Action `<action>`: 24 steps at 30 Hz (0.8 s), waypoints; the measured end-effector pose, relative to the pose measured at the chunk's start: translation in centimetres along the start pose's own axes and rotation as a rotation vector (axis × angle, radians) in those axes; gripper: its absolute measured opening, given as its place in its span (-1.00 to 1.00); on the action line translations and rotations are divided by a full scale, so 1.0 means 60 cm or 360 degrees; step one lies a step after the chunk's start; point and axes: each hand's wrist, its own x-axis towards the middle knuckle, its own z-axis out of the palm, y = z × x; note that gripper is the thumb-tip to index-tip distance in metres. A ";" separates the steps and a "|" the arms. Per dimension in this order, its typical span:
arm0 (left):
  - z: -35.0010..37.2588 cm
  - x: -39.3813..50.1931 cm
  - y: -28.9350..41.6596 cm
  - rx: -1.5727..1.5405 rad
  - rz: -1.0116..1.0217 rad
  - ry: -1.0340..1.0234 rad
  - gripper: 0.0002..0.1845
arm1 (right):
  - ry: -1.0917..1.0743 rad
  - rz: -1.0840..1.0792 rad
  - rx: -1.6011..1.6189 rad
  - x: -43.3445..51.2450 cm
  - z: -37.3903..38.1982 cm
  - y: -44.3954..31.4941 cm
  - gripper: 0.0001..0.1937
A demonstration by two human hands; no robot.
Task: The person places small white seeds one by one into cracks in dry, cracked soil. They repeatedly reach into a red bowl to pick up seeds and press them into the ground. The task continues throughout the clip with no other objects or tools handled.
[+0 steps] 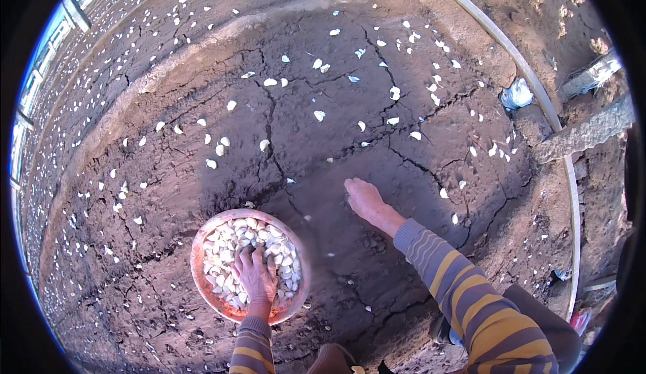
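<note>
A round, reddish-orange bowl (202, 295) full of pale garlic cloves (222, 245) rests on cracked, dark soil (323, 212). My left hand (256, 273) lies on the cloves inside the bowl, fingers spread and fingertips among them; whether it grips any is hidden. My right hand (364, 197) is held over the soil to the right of the bowl and farther out, back of the hand up and fingers curled; what it may hold cannot be seen. Single cloves lie scattered on the soil beyond both hands, such as one clove (415, 135) ahead of my right hand.
A low soil ridge (151, 78) curves across the left and top. A narrow curved rail (504, 40) borders the bed on the right, with a rough concrete post (585, 129) across it and a plastic-wrapped object (517, 95) beside it. More cloves cover the ground beyond the ridge.
</note>
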 end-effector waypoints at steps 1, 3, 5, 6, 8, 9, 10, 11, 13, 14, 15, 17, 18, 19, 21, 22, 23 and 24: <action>-0.001 -0.002 -0.003 0.0011 -0.0006 -0.0005 -0.63 | -0.0144 0.0000 0.0043 0.009 -0.026 0.001 -0.81; -0.005 0.003 -0.003 0.0011 -0.0014 -0.0017 -0.64 | -0.0183 0.0087 0.0259 0.039 -0.065 0.021 -0.74; -0.007 0.005 0.003 -0.0007 -0.0014 -0.0053 -0.64 | 0.0264 0.0239 0.0234 0.082 -0.088 0.052 -0.77; -0.005 0.006 0.004 -0.0003 -0.0013 -0.0047 -0.64 | 0.0436 0.0276 0.0268 0.107 -0.101 0.065 -0.79; 0.004 0.008 0.003 -0.0004 0.0018 -0.0031 -0.64 | 0.0676 0.0194 -0.0080 0.163 -0.102 0.112 -0.77; 0.004 0.003 -0.003 0.0016 0.0013 -0.0025 -0.64 | 0.0638 0.0264 -0.0122 0.184 -0.100 0.107 -0.77; 0.003 0.001 -0.006 0.0033 0.0013 -0.0022 -0.64 | 0.0601 0.0337 -0.0166 0.201 -0.098 0.097 -0.78; 0.002 0.002 -0.007 0.0044 0.0010 -0.0021 -0.64 | 0.0564 0.0411 -0.0211 0.215 -0.099 0.089 -0.78; 0.006 0.002 -0.002 0.0033 0.0019 -0.0034 -0.64 | 0.0586 0.0353 -0.0225 0.225 -0.097 0.109 -0.76; 0.009 0.005 0.000 0.0019 0.0034 -0.0032 -0.64 | 0.0633 0.0316 -0.0216 0.227 -0.103 0.124 -0.76; 0.011 0.004 -0.002 0.0020 0.0033 -0.0039 -0.65 | 0.0662 0.0269 -0.0194 0.228 -0.098 0.132 -0.76; 0.008 0.003 -0.006 0.0022 0.0023 -0.0030 -0.65 | 0.0653 0.0367 0.0267 0.209 -0.117 0.130 -0.77; 0.004 0.002 -0.009 0.0022 0.0019 -0.0022 -0.65 | 0.0590 0.0317 0.0462 0.181 -0.127 0.125 -0.78; 0.003 0.001 -0.009 0.0014 0.0024 -0.0017 -0.65 | 0.0530 0.0275 0.0648 0.145 -0.131 0.126 -0.77; 0.006 0.000 -0.006 0.0035 0.0018 -0.0012 -0.65 | 0.0272 0.0293 0.0538 0.073 -0.133 0.136 -0.76; 0.008 0.002 -0.003 0.0041 0.0022 -0.0005 -0.65 | 0.0334 0.0178 0.0401 0.038 -0.121 0.154 -0.78; 0.009 0.005 0.000 0.0037 0.0036 -0.0002 -0.65 | 0.0391 0.0063 0.0268 0.011 -0.105 0.169 -0.81; 0.007 0.005 0.000 0.0050 0.0041 -0.0002 -0.65 | 0.0369 0.0070 0.0220 -0.007 -0.098 0.164 -0.82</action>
